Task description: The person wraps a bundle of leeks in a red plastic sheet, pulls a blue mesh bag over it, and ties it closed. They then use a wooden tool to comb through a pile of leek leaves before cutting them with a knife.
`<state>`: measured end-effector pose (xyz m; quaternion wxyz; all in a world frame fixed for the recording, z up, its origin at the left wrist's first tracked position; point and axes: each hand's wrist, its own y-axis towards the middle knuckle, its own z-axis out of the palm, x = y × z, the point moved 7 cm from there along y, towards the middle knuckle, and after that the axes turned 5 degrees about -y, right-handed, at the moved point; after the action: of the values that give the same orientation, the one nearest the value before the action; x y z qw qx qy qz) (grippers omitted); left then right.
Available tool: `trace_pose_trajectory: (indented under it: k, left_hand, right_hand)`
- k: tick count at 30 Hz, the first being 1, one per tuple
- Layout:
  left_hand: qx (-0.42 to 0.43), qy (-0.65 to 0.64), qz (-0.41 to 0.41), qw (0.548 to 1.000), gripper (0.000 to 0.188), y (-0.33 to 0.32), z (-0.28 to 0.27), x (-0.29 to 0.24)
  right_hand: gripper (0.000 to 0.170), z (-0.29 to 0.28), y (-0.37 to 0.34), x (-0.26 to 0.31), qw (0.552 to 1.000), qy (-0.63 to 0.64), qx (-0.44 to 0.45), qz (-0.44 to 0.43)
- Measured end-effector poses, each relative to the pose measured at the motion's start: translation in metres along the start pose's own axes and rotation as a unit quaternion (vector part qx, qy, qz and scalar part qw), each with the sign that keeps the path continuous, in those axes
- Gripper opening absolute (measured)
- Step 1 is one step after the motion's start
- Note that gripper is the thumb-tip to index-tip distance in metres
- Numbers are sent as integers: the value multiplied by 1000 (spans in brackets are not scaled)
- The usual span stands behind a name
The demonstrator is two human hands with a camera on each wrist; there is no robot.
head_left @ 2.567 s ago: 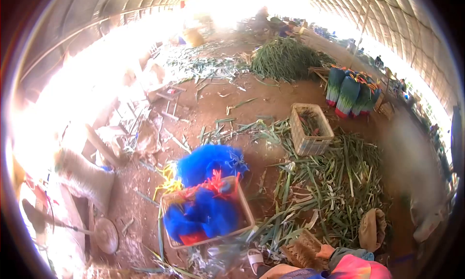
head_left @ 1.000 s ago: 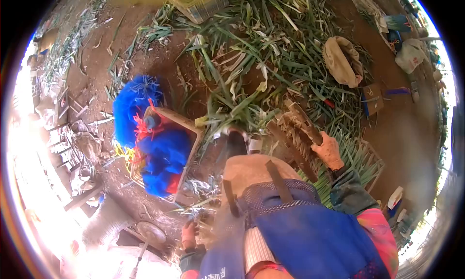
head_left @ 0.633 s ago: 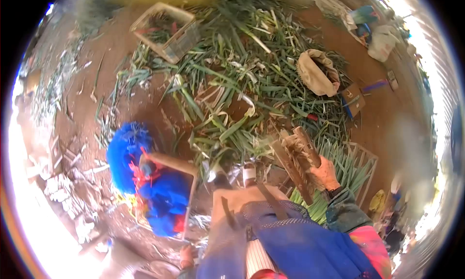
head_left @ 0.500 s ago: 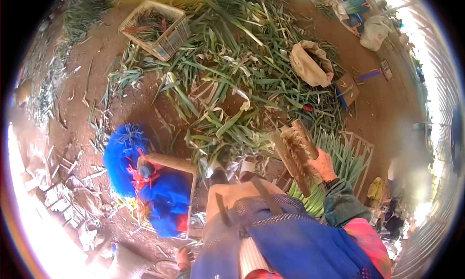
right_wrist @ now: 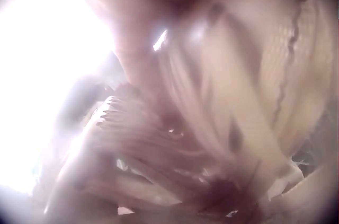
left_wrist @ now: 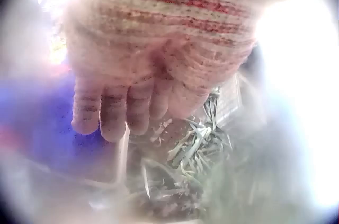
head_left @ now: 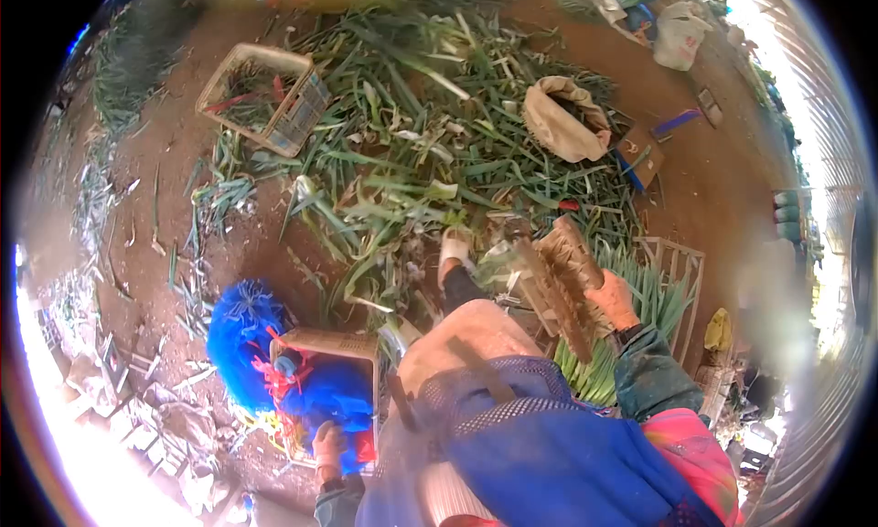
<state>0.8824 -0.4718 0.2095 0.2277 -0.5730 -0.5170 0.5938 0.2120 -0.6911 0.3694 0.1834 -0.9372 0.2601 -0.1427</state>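
My right hand (head_left: 615,300) grips one bar of a small wooden stool (head_left: 574,249) with strap webbing, held tilted at my right side. In the right wrist view the pale straps (right_wrist: 238,86) fill much of the picture, blurred. My gloved left hand (head_left: 327,443) hangs over a plastic basket (head_left: 334,341) of blue mesh bags (head_left: 334,394). Seen from the left wrist, its fingers (left_wrist: 113,112) point down, loosely bent, and overlap the blue mesh with nothing between them. Another blue mesh bundle (head_left: 240,344) lies against the basket's left side.
Cut green leaves (head_left: 412,152) cover the ground ahead. A slatted crate (head_left: 697,294) of long green stalks (head_left: 631,280) stands beyond my right hand. Farther off are a basket (head_left: 297,116), a beige sack (head_left: 549,125) and a flattened carton (head_left: 640,157). My foot (head_left: 455,245) stands among the leaves.
My left hand has moved forward from near the basket's lower edge to over the blue mesh. My right hand keeps its grip on the stool. My head view has tilted down since the earliest frame.
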Motion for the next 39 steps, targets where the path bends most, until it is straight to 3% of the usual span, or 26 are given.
trace_pose_trajectory:
  k: [3, 6, 9, 13, 15, 16, 19, 20, 21, 23, 26, 30, 32, 33, 36, 39]
  left_hand:
    - [5, 60, -34, 998, 36, -4, 26, 5]
    - [-58, 136, -104, 984, 33, -9, 51, -6]
    - [26, 225, 8, 974, 32, 32, 64, -21]
    - [-39, 108, 18, 993, 29, 11, 148, -135]
    - [-70, 37, 20, 997, 29, 0, 173, -156]
    - [-87, 2, 20, 996, 29, -6, 178, -153]
    - [-28, 104, 41, 993, 30, -2, 146, -80]
    - [-97, 45, -42, 993, 29, -23, 149, -60]
    - [-97, 33, -90, 991, 30, -23, 133, -18]
    - [-21, 88, -60, 994, 29, -7, 108, 63]
    - [-33, 134, -194, 971, 28, -42, 153, 27]
    - [-24, 192, -16, 981, 31, 19, 181, -15]
    - [-17, 210, 59, 976, 37, 47, 206, -54]
    - [5, 201, 108, 974, 37, 38, 231, -99]
    - [0, 150, 184, 971, 36, 49, 253, -140]
    - [34, 63, 166, 984, 38, 40, 261, -151]
  right_hand:
    - [51, 1, 47, -4, 1000, 21, 1, -19]
    - [50, 7, 98, -16, 1000, 5, 4, -1]
    - [47, 7, 135, -30, 998, 59, 6, -23]
    - [46, -19, 172, -30, 999, 42, 11, -30]
    - [45, -37, 191, -19, 998, 35, 20, -51]
    - [45, -40, 200, -14, 997, 33, 29, -59]
    - [44, -51, 232, 13, 992, 60, 50, -103]
    - [43, -56, 237, 27, 986, 88, 61, -125]
    - [42, -60, 239, 39, 980, 117, 70, -146]
    - [41, -72, 253, 57, 980, 103, 55, -162]
    - [35, -99, 255, 81, 966, 148, 18, -212]
    - [30, -158, 250, 113, 945, 256, 26, -200]
    - [30, -185, 242, 134, 939, 267, 25, -215]
    - [31, -196, 236, 145, 936, 271, 27, -223]
    - [38, -209, 214, 192, 916, 295, 56, -266]
    - [43, -197, 193, 228, 917, 225, 70, -322]
